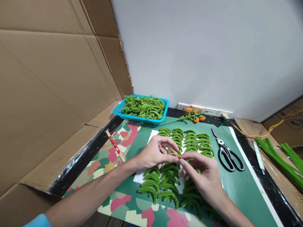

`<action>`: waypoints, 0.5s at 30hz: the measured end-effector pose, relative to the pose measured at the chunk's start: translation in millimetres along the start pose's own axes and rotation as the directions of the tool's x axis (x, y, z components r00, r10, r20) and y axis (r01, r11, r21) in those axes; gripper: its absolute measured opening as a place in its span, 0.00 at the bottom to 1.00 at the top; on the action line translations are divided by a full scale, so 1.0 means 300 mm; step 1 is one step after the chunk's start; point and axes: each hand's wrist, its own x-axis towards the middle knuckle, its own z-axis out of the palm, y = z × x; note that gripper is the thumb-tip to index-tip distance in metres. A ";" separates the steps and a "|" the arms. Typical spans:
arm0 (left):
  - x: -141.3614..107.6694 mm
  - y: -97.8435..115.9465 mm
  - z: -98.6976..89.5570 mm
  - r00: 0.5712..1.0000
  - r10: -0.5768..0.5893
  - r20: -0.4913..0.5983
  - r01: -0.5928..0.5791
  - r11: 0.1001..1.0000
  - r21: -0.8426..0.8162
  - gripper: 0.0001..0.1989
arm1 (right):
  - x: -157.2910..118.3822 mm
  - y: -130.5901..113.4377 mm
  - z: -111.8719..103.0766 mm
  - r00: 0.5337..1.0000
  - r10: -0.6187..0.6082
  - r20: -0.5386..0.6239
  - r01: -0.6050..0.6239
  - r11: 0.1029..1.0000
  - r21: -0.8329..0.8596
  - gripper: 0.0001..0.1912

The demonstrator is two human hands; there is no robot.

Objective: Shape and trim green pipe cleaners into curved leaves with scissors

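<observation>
My left hand (156, 152) and my right hand (201, 168) meet above the middle of the table. Between their fingertips is a small, thin orange-brown piece (175, 155), pinched from both sides; its exact shape is too small to tell. Beneath and around the hands, curved fuzzy green pieces (169, 178) lie in several columns, partly on white paper (139, 177). The hands hide some of these pieces.
A blue basket (139, 119) of green pieces stands at the back, beside an orange flower stem (189, 117). Chopsticks (115, 145) lie left. Scissors (227, 151), a white blade-like tool (258, 157) and green stems (279, 160) lie right. Cardboard (52, 78) rises left.
</observation>
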 end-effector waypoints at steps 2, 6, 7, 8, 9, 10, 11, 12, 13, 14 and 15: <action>0.000 0.004 0.001 1.000 0.001 -0.010 -0.001 1.000 0.027 0.21 | 0.002 0.002 0.003 0.997 0.071 0.029 -0.073 0.995 0.072 0.11; -0.009 0.027 0.015 0.995 0.092 -0.042 -0.085 0.986 0.146 0.17 | 0.005 0.004 0.006 0.992 0.122 0.014 -0.123 0.991 0.058 0.14; -0.014 0.032 0.021 0.990 0.129 -0.049 -0.117 0.974 0.192 0.15 | 0.007 0.004 0.004 0.990 0.143 0.017 -0.143 0.988 0.054 0.15; -0.019 0.036 0.026 0.987 0.152 -0.055 -0.136 0.964 0.229 0.13 | 0.011 0.005 0.001 0.984 0.174 0.039 -0.177 0.982 0.067 0.16; -0.024 0.038 0.032 0.986 0.160 -0.052 -0.141 0.957 0.255 0.11 | 0.017 0.006 -0.002 0.974 0.211 0.080 -0.219 0.971 0.098 0.18; -0.029 0.037 0.037 0.987 0.155 -0.047 -0.136 0.953 0.272 0.09 | 0.023 0.006 -0.006 0.959 0.248 0.139 -0.267 0.953 0.141 0.20; -0.033 0.035 0.041 0.988 0.148 -0.044 -0.130 0.950 0.284 0.09 | 0.030 0.006 -0.010 0.940 0.274 0.204 -0.312 0.931 0.187 0.21; -0.037 0.032 0.043 0.989 0.144 -0.037 -0.127 0.947 0.294 0.10 | 0.036 0.006 -0.013 0.922 0.291 0.256 -0.351 0.908 0.229 0.23; -0.039 0.029 0.044 0.989 0.142 -0.032 -0.126 0.945 0.302 0.10 | 0.041 0.006 -0.016 0.908 0.300 0.293 -0.379 0.886 0.266 0.23; -0.041 0.026 0.044 0.989 0.145 -0.029 -0.129 0.942 0.310 0.11 | 0.044 0.006 -0.018 0.899 0.307 0.311 -0.399 0.868 0.295 0.24; -0.042 0.024 0.044 0.988 0.151 -0.025 -0.135 0.937 0.321 0.11 | 0.044 0.006 -0.019 0.894 0.315 0.318 -0.413 0.854 0.317 0.24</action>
